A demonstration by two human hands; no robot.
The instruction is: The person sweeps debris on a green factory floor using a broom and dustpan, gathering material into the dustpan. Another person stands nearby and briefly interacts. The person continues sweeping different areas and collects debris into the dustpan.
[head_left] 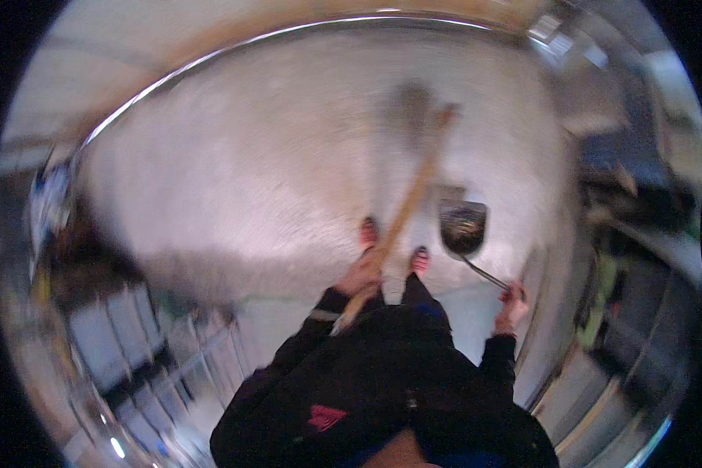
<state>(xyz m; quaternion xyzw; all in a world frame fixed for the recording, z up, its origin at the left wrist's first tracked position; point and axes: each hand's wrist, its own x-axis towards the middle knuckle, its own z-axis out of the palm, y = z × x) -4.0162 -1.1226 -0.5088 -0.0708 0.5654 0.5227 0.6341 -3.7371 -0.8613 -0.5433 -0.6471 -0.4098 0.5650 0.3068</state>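
Note:
A long wooden pole point(413, 193) is gripped in my left hand point(359, 274), whose fingers wrap round it near its lower end. The pole slants away up and to the right; its far end is blurred, so I cannot tell whether it carries a head. My right hand point(512, 309) closes round the thin handle of a dark dustpan point(478, 207). The dustpan stays to the right of my feet, and dark, brownish bits show in it. Blur hides whether it touches the floor.
My two feet in sandals stand on the pale concrete floor point(234, 179). A dark smudge or shadow point(409, 105) lies near the pole's far end. Metal railings point(187, 374) are at lower left. Stacked dark items point(639, 164) line the right side.

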